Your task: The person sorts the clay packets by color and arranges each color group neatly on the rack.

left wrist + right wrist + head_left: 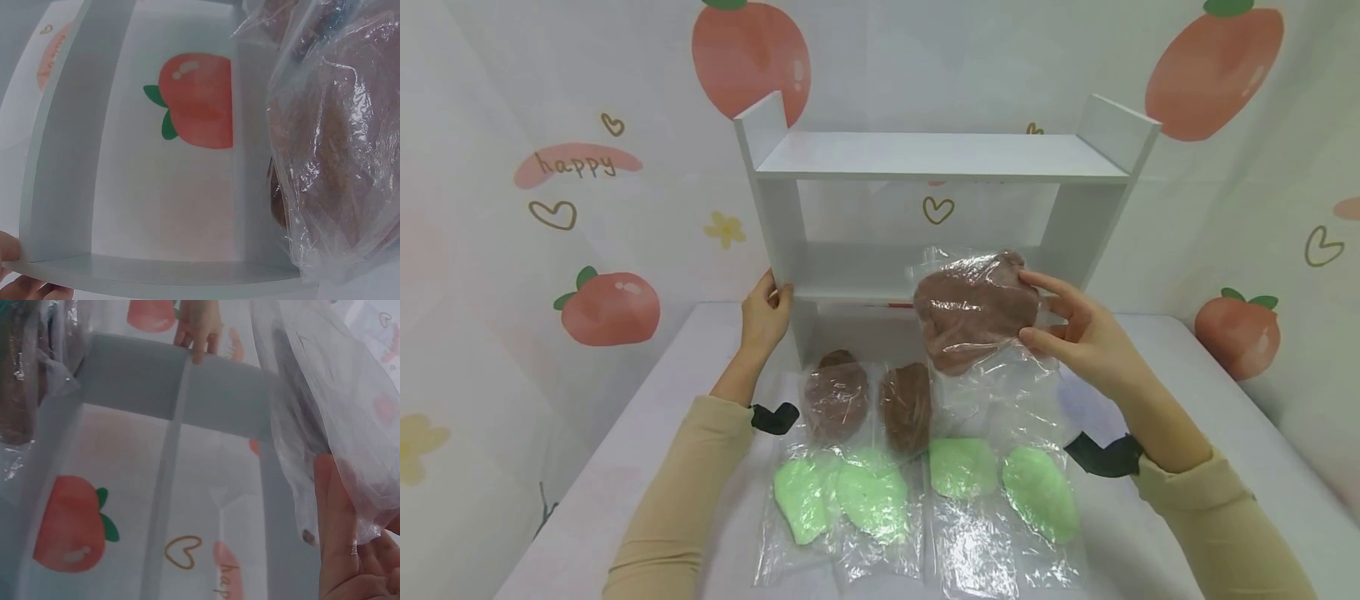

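Observation:
A small white shelf unit (942, 156) stands on the table. My left hand (767, 315) grips its left side panel, thumb in front and fingers behind; the left wrist view shows this too. With its thumb and fingers, my right hand (1078, 337) pinches the right side of a clear plastic bag (973, 312) with a brown lump inside. That bag hangs tilted in front of the middle board's right half. What the lump is made of, I cannot tell. In the right wrist view the bag (350, 412) lies against the fingers (337, 519).
Below the shelf, two clear bags with brown lumps (837, 400) (906, 408) lie side by side. Nearer to me lie several clear bags with pale green flat pieces (872, 496). A white cloth (887, 50) with printed fruit hangs behind.

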The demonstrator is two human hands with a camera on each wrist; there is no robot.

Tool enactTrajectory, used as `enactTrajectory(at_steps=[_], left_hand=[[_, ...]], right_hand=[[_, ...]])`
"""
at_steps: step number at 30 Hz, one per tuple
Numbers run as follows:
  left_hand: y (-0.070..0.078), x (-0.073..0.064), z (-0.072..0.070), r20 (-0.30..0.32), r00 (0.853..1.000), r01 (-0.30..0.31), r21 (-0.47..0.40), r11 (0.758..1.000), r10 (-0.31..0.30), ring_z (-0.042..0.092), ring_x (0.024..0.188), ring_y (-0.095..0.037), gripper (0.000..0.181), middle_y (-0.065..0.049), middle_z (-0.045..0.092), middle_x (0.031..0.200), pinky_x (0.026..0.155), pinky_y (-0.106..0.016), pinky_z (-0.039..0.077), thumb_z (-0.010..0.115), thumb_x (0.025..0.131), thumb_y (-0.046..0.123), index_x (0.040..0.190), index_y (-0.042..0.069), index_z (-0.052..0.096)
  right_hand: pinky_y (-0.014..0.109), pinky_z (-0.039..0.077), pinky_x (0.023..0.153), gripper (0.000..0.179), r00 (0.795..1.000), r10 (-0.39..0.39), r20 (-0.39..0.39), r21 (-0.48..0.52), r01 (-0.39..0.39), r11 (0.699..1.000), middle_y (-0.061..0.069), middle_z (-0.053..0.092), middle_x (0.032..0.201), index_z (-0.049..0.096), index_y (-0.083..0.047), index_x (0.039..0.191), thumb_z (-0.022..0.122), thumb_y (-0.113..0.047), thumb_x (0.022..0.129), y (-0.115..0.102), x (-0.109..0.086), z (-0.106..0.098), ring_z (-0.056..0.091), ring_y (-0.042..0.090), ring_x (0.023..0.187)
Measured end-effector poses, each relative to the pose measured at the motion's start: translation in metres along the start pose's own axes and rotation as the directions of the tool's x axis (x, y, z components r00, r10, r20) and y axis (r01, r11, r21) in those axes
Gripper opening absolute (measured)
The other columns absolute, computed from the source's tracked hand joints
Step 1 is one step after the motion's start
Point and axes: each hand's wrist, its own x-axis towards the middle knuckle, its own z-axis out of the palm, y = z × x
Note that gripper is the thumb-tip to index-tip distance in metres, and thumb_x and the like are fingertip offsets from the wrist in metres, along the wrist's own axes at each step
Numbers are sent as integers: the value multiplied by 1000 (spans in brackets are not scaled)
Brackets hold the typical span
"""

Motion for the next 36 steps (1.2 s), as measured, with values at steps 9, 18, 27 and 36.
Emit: enactTrajectory(at_steps=[9,18,27,36], left_hand=[[1,-2,-1,26,999,-28,3,1000,28,50,121,-43,41,-27,46,137,101,-44,47,45,96,6,137,-1,42],[0,-2,0,27,999,-25,10,1000,25,51,121,-42,41,-26,47,137,101,-45,47,45,97,8,137,1,43],[0,-2,0,15,1000,-27,18,999,27,52,121,-41,40,-26,49,135,101,-43,48,45,96,8,136,0,44],[1,-3,0,19,999,-26,18,1000,25,51,121,-42,41,-26,47,137,101,-44,48,45,97,8,137,0,43]], right_hand=[[17,58,72,63,995,-94,-30,14,95,995,-3,56,118,39,-12,141,57,10,85,-19,12,0,69,7,85],[16,58,70,59,992,-74,-105,67,81,994,2,54,112,45,-15,138,59,8,85,-35,18,4,69,7,80],[18,59,69,57,975,-120,-186,156,149,976,7,56,104,49,-13,134,60,11,83,-47,29,10,69,10,77],[19,59,70,56,962,-156,-225,180,199,963,8,57,107,52,-13,131,61,12,82,-57,43,16,70,12,77]])
